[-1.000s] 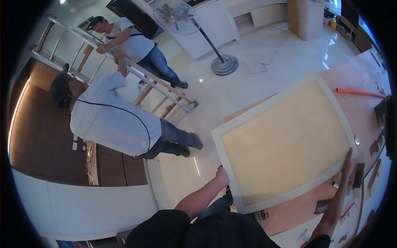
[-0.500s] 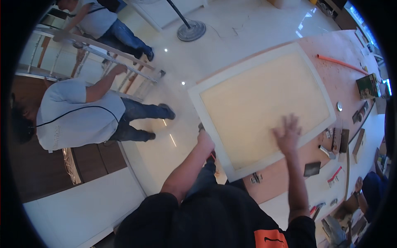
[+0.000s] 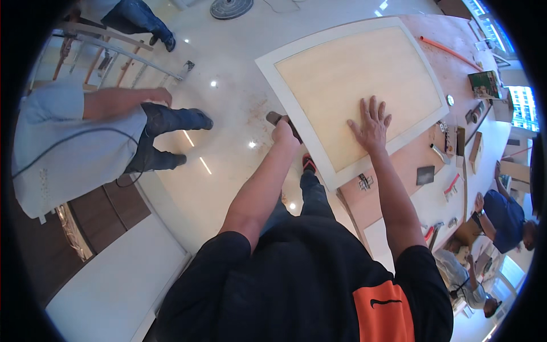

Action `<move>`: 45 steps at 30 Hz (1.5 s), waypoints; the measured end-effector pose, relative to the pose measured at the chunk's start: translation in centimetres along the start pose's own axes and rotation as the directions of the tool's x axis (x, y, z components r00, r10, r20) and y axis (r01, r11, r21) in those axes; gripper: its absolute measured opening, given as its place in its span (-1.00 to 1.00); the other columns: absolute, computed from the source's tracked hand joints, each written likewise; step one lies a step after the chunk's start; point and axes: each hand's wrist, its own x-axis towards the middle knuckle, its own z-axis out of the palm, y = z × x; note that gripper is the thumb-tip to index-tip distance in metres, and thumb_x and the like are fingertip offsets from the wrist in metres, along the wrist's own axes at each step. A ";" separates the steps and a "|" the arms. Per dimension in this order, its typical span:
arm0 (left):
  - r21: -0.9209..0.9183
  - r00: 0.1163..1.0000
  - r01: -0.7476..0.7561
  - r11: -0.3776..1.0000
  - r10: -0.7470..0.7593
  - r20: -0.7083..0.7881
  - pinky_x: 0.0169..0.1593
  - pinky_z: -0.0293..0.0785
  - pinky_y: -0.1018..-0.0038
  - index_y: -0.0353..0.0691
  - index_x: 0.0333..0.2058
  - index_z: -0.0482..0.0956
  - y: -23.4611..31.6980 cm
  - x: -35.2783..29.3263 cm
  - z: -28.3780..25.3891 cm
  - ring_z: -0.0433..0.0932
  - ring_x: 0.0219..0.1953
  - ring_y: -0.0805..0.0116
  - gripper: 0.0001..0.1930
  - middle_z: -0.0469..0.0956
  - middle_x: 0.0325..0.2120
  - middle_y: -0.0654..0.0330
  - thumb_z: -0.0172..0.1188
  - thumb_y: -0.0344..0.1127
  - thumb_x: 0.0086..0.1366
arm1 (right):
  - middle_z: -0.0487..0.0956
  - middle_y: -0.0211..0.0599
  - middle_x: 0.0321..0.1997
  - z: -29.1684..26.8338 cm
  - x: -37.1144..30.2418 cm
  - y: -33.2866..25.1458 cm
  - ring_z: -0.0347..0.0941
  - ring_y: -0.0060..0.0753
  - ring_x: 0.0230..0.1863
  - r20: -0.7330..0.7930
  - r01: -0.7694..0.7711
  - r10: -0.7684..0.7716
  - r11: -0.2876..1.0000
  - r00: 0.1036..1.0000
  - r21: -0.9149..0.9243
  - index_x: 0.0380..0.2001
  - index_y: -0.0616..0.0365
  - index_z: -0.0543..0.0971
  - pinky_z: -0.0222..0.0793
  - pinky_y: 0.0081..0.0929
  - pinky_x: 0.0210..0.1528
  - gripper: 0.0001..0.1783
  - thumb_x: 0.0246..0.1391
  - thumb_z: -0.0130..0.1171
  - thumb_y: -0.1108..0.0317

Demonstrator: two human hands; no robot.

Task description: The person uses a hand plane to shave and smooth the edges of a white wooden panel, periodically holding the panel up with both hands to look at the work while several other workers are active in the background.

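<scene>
A flat panel with a cream centre [image 3: 347,80] and a white border [image 3: 310,137] lies on the pinkish worktop, its left edge reaching the worktop's side. At that left edge, my left hand [image 3: 283,133] is closed round a dark, flat, bar-shaped tool [image 3: 274,118]. The tool lies along or very near the panel's edge; whether it touches is unclear, and its exact kind does not show. My right hand [image 3: 371,128] rests palm down on the cream surface near the closer border, fingers spread, holding nothing.
Right of the panel are an orange tube [image 3: 450,51], a green box [image 3: 484,84], a dark square plate [image 3: 425,175] and several small tools. A person in a light shirt [image 3: 74,137] stands at left near a ladder-like frame [image 3: 122,54]. Others work at far right.
The view has shifted, so the panel sits higher in it. My right hand, blurred before, now lies still and flat. My left hand keeps its hold. The person at left has lowered an arm.
</scene>
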 end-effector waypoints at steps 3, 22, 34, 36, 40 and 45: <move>0.240 0.991 0.127 0.962 -0.114 -0.068 -0.54 0.51 0.19 -0.14 -0.13 0.55 1.2 -3.1 -2.6 0.57 -0.55 0.15 -0.72 0.59 -0.37 0.10 0.38 -0.21 0.26 | 0.08 0.04 0.65 0.0 -2.3 2.1 -0.13 0.30 0.65 -0.007 -0.098 0.098 0.995 0.995 0.019 0.50 0.10 0.27 -0.17 0.47 0.52 -0.06 0.24 0.21 -0.23; 0.430 0.496 0.373 0.822 -0.568 0.656 -0.25 0.74 0.08 -0.45 0.11 0.47 8.9 -19.9 -19.7 0.72 -0.36 -0.03 -0.21 0.67 -0.18 -0.08 -0.17 0.33 0.52 | 0.70 -0.14 -0.03 -5.8 -14.9 -21.6 0.65 -0.22 -0.01 0.518 -0.082 -0.406 0.723 0.753 0.686 0.21 0.30 0.49 0.50 -0.23 0.08 -0.20 -0.14 0.51 0.24; 0.488 0.833 -0.320 0.812 -0.004 0.553 -0.07 0.53 0.41 -0.22 0.10 0.46 -4.9 -23.8 -18.3 0.59 -0.03 0.38 -0.49 0.56 -0.07 0.20 0.41 -0.38 0.18 | 0.58 0.10 0.20 -4.2 -16.9 -17.7 0.47 0.14 0.25 0.179 0.057 -0.466 0.448 0.867 0.892 0.15 0.30 0.57 0.34 0.04 0.30 -0.16 0.06 0.33 -0.23; 0.576 0.807 -0.386 0.721 -0.038 0.589 -0.20 0.59 0.39 -0.26 0.00 0.50 -4.4 -23.0 -18.9 0.65 -0.23 0.33 -0.62 0.59 -0.21 0.17 0.35 -0.42 0.20 | 0.46 0.12 0.34 -5.5 -15.6 -16.2 0.30 0.19 0.40 0.169 0.122 -0.489 0.508 0.856 0.852 0.23 0.26 0.53 0.18 0.12 0.41 -0.11 0.11 0.25 -0.31; 0.412 0.903 -0.259 0.874 0.068 0.424 -0.27 0.68 0.25 -0.29 0.04 0.42 -6.0 -22.3 -14.9 0.69 -0.28 0.18 -0.58 0.60 -0.24 0.03 0.29 -0.46 0.22 | 0.15 0.08 0.61 -3.9 -10.5 -9.2 -0.09 0.23 0.64 0.119 0.196 -0.286 0.853 0.951 0.484 0.47 0.12 0.32 -0.18 0.33 0.56 -0.01 0.26 0.00 -0.45; 0.424 0.874 -0.416 0.805 0.226 0.429 -0.52 0.56 0.38 -0.18 0.01 0.42 -7.2 -16.7 -12.7 0.67 -0.37 0.28 -0.67 0.60 -0.31 0.10 0.32 -0.30 0.36 | 0.01 -0.04 0.68 -0.5 -4.6 -4.7 -0.16 0.18 0.67 0.109 0.032 -0.045 0.992 0.993 0.123 0.53 0.05 0.23 -0.22 0.45 0.54 -0.07 0.32 0.02 -0.34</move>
